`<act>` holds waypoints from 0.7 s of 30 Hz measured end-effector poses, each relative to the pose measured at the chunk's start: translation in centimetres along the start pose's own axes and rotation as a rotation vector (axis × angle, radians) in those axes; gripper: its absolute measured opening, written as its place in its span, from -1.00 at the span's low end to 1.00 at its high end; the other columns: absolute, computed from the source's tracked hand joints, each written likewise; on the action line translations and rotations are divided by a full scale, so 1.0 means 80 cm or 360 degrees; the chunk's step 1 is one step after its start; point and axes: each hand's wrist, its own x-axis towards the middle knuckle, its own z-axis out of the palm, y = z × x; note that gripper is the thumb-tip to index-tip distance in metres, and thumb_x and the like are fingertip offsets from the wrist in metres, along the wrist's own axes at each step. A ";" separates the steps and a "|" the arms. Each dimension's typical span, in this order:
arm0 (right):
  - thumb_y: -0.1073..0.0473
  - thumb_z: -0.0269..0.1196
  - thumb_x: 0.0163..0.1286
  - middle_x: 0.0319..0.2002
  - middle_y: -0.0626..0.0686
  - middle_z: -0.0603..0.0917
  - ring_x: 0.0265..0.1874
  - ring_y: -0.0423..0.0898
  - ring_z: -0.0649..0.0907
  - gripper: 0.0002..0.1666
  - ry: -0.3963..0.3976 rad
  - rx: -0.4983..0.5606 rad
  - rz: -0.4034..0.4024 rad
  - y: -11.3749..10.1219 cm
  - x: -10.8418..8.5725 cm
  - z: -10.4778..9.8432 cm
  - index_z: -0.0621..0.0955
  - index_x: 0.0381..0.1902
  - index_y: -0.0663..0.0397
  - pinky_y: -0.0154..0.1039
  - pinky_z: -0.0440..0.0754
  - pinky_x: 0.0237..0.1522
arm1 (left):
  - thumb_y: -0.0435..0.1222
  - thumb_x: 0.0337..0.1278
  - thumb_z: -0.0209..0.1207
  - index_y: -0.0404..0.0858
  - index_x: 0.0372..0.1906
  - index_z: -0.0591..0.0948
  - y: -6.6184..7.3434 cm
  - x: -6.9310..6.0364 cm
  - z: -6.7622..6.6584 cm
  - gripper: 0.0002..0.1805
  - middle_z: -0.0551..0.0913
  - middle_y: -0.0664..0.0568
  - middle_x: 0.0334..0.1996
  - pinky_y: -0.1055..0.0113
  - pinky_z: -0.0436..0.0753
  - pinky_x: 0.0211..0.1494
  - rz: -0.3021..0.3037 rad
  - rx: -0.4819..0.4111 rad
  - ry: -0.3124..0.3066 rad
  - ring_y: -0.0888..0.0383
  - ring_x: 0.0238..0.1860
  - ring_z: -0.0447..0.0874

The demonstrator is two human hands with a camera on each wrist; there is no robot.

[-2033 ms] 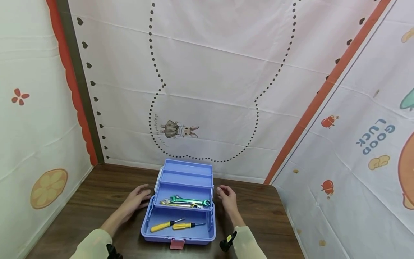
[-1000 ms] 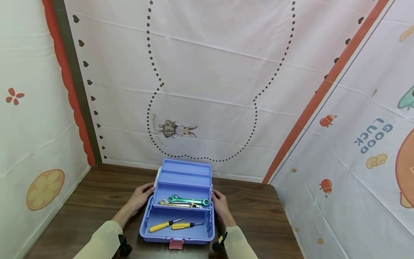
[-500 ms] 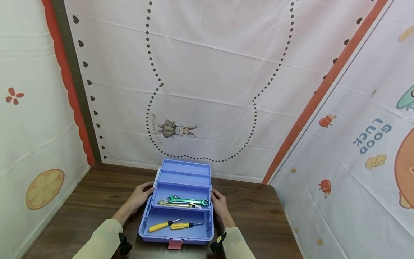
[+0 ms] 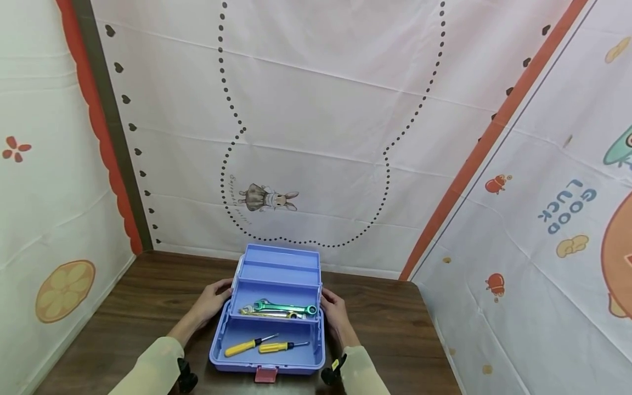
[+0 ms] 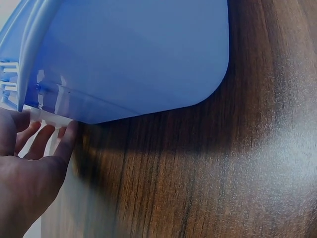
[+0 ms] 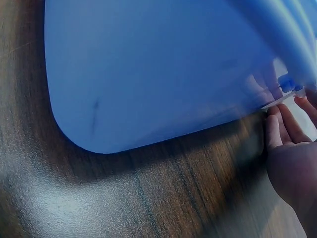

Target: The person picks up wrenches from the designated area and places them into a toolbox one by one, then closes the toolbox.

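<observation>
A blue toolbox stands unfolded on the table, its pink-red latch hanging at the front. Two yellow-handled screwdrivers, one on the left and one on the right, lie in its bottom. The raised tray holds a green wrench on top of gold and silver ones. At the rear left side, my left hand grips the edge of the folded-back whitish lid with bent fingers and thumb. Opposite it, my right hand holds the lid's right edge, its fingertips partly hidden behind the box.
Dark wood tabletop surrounds the box. Printed white cloth hangs close behind the toolbox and on both sides. Black wrist cameras sit at both sleeve cuffs.
Both hands have come in from beside the toolbox to its rear sides and taken hold there. Over the last second they hardly move; the view shifts slightly. The tools stay put.
</observation>
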 end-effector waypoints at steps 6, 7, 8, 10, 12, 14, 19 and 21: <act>0.30 0.27 0.58 0.28 0.35 0.64 0.08 -0.11 0.69 -0.50 0.0019 -0.0029 -0.0005 -0.002 0.004 0.001 0.55 0.38 0.43 -0.37 0.70 0.06 | -0.27 0.68 0.06 -0.41 0.53 0.39 0.001 -0.001 -0.001 -0.49 0.45 -0.40 0.44 -0.21 0.38 0.51 0.0080 0.0039 0.0051 -0.30 0.47 0.36; 0.31 0.28 0.57 0.26 0.35 0.65 0.07 -0.11 0.69 -0.50 0.0025 -0.0020 -0.0009 0.000 0.004 0.001 0.55 0.37 0.43 -0.37 0.70 0.05 | -0.27 0.68 0.07 -0.40 0.52 0.41 0.001 -0.002 -0.001 -0.49 0.46 -0.39 0.43 -0.18 0.41 0.49 0.0089 0.0038 0.0058 -0.29 0.45 0.39; 0.31 0.29 0.57 0.24 0.33 0.66 0.05 -0.11 0.69 -0.50 0.0034 -0.0013 -0.0017 0.001 0.004 0.001 0.56 0.37 0.43 -0.37 0.70 0.03 | -0.27 0.67 0.08 -0.40 0.52 0.41 0.001 -0.003 -0.001 -0.49 0.47 -0.39 0.42 -0.15 0.45 0.46 0.0098 0.0038 0.0063 -0.28 0.43 0.42; 0.31 0.29 0.56 0.21 0.31 0.68 0.02 -0.13 0.70 -0.51 0.0050 -0.0017 -0.0047 0.002 0.004 0.002 0.56 0.36 0.44 -0.38 0.70 0.01 | -0.27 0.66 0.09 -0.39 0.52 0.42 0.002 -0.004 0.000 -0.49 0.48 -0.38 0.42 -0.09 0.49 0.43 0.0104 0.0028 0.0074 -0.25 0.41 0.45; 0.33 0.28 0.56 0.18 0.29 0.70 -0.01 -0.16 0.69 -0.52 0.0072 -0.0001 -0.0057 0.002 0.003 0.003 0.56 0.35 0.45 -0.39 0.70 0.00 | -0.27 0.67 0.09 -0.38 0.53 0.41 0.003 -0.006 0.001 -0.49 0.48 -0.37 0.42 -0.04 0.54 0.39 0.0101 0.0005 0.0072 -0.24 0.39 0.48; 0.34 0.28 0.56 0.18 0.27 0.70 -0.03 -0.18 0.69 -0.51 0.0083 0.0017 -0.0063 0.002 0.004 0.004 0.55 0.36 0.46 -0.40 0.70 0.00 | -0.28 0.67 0.08 -0.38 0.53 0.41 0.004 -0.006 0.002 -0.49 0.48 -0.36 0.42 0.00 0.55 0.38 0.0107 -0.0001 0.0076 -0.22 0.38 0.49; 0.38 0.26 0.56 0.21 0.30 0.69 -0.03 -0.19 0.68 -0.52 0.0077 0.0030 -0.0087 0.000 0.005 0.006 0.54 0.36 0.48 -0.41 0.71 -0.04 | -0.33 0.66 0.07 -0.37 0.54 0.40 0.006 -0.006 0.000 -0.50 0.46 -0.39 0.44 -0.08 0.51 0.42 0.0173 0.0038 0.0100 -0.28 0.43 0.43; 0.39 0.25 0.56 0.21 0.32 0.68 -0.03 -0.18 0.68 -0.53 0.0076 -0.0014 -0.0115 -0.002 0.006 0.007 0.54 0.35 0.49 -0.41 0.71 -0.05 | -0.35 0.65 0.07 -0.38 0.54 0.39 0.006 -0.006 -0.002 -0.49 0.44 -0.40 0.45 -0.17 0.47 0.45 0.0213 0.0056 0.0115 -0.32 0.45 0.39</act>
